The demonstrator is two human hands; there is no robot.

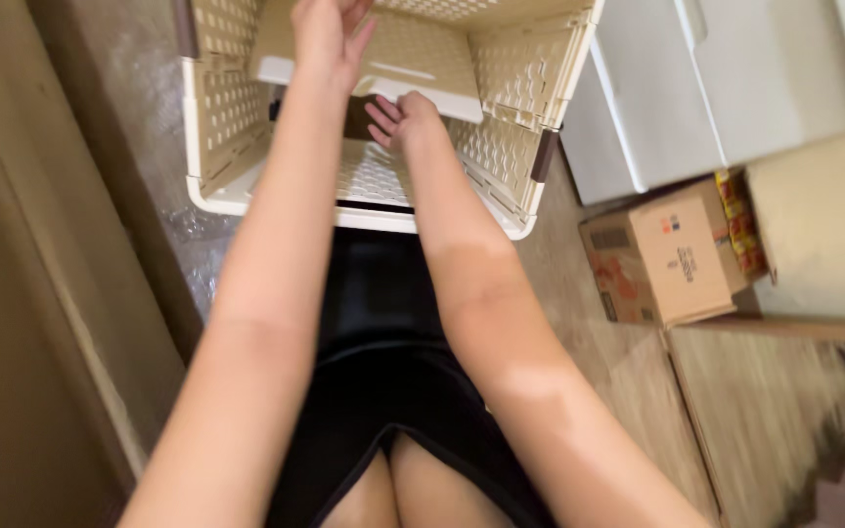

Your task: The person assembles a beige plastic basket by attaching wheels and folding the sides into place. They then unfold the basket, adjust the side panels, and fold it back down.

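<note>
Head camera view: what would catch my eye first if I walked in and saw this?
Probably the cream perforated plastic crate at top centre, with two bare arms reaching into it. The left hand rests on a flat cream panel inside the crate, and the right hand lies open just below the panel's edge. To the right on the floor sits a cardboard box beside a white cabinet.

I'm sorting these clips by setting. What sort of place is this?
Probably a home storage corner. A cream perforated plastic crate sits on the floor with both hands in it, beside a cardboard box of packets and a white cabinet.
</note>
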